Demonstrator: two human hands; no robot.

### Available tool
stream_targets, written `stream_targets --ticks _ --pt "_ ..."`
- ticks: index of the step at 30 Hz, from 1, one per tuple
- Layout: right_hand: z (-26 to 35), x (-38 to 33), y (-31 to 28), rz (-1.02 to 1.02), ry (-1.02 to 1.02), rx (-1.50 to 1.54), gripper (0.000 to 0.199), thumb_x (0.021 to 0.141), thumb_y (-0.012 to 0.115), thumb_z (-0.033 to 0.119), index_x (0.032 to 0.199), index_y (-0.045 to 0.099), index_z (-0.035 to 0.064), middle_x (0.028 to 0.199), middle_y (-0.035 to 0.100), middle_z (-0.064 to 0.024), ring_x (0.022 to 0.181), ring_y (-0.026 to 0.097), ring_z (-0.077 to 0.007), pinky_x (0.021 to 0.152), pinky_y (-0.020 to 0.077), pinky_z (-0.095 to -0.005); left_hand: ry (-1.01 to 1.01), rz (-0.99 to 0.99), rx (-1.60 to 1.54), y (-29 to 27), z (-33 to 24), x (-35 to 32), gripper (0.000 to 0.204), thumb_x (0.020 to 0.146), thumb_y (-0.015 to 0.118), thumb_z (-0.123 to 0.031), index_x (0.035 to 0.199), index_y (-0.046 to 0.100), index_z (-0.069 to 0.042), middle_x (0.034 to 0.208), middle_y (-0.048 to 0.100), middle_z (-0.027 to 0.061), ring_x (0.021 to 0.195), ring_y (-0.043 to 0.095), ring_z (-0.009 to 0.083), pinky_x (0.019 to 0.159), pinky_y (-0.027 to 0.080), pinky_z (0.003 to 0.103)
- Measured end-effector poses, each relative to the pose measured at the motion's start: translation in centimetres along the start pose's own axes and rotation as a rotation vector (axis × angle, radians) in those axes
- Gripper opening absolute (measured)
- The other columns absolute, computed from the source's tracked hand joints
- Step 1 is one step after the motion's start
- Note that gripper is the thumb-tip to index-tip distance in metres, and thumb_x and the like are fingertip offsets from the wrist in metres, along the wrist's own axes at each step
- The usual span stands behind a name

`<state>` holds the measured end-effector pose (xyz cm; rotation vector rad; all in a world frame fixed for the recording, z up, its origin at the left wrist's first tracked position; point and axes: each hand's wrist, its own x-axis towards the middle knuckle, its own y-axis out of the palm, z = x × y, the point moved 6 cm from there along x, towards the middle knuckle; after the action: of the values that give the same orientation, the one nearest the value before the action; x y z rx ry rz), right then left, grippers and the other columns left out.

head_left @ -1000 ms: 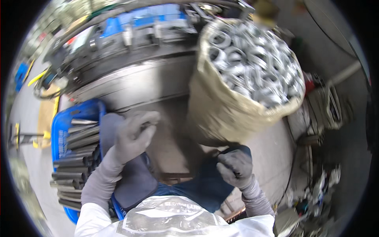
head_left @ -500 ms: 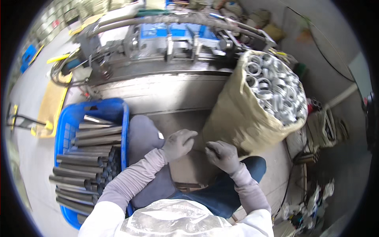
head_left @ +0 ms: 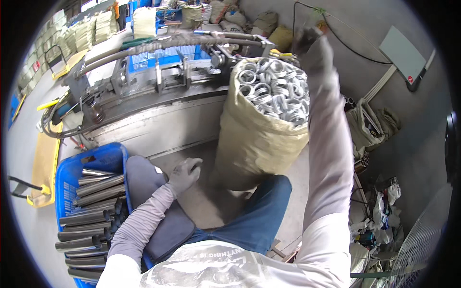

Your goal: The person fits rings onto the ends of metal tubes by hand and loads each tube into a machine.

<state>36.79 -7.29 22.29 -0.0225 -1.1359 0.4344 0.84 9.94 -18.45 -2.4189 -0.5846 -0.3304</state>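
My left hand (head_left: pixel 184 175), in a grey glove, hangs in front of my left knee with its fingers curled in and nothing visible in them. My right hand (head_left: pixel 317 53), gloved too, is raised high at the far right of a tall beige sack. Motion smears its fingers, so I cannot make out whether it holds anything. Silvery metal rings (head_left: pixel 273 91) fill the open top of the sack (head_left: pixel 259 144). My right forearm passes in front of the sack's right edge. Dark metal tubes (head_left: pixel 89 218) lie stacked in a blue plastic basket (head_left: pixel 92 158) at my left.
Beyond the sack's left side runs a long machine bench (head_left: pixel 158 127) with clamps and hoses. A grey cushioned pad (head_left: pixel 153 201) lies along my left leg. Yellow-edged trolleys (head_left: pixel 45 168) stand at the left. More sacks (head_left: pixel 367 120) and plastic scraps (head_left: pixel 384 216) lie by the right wall.
My right hand has swung from in front of my lap up past the sack, arm stretched out. My left hand stays low, fingers more curled. The view has turned to the right.
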Motion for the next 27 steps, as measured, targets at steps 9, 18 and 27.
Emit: stream_targets --ticks 9,18,27 --pt "4.2 3.7 -2.6 -0.148 -0.335 -0.758 0.010 0.097 0.067 0.010 0.102 0.075 0.0080 0.092 0.075 -0.0123 0.073 0.073 -0.0242 0.065 0.0585 -0.0320 -0.025 0.001 0.097 1.0 2.4 -0.6 0.026 0.094 0.065 -0.016 0.117 0.071 -0.005 0.105 0.073 0.0177 0.100 0.071 0.0356 0.090 0.055 0.045" --pt "9.1 -20.2 1.6 0.194 -0.119 -0.821 0.027 0.091 0.078 0.016 0.115 0.070 0.0051 0.110 0.071 -0.0141 0.103 0.068 -0.0352 0.089 0.0542 -0.0468 -0.007 -0.134 0.081 -2.2 0.4 -1.4 0.022 0.092 0.066 -0.009 0.113 0.071 -0.004 0.101 0.074 0.0150 0.096 0.071 0.0338 0.087 0.057 0.043" --pt "-1.7 -8.6 1.9 0.359 0.001 -0.956 0.046 0.097 0.068 0.035 0.134 0.066 0.0079 0.132 0.068 -0.0196 0.127 0.061 -0.0400 0.108 0.0490 -0.0490 -0.016 -0.085 0.082 -1.3 1.0 -1.0 0.024 0.092 0.066 -0.010 0.115 0.071 -0.004 0.103 0.074 0.0154 0.098 0.071 0.0353 0.089 0.056 0.045"
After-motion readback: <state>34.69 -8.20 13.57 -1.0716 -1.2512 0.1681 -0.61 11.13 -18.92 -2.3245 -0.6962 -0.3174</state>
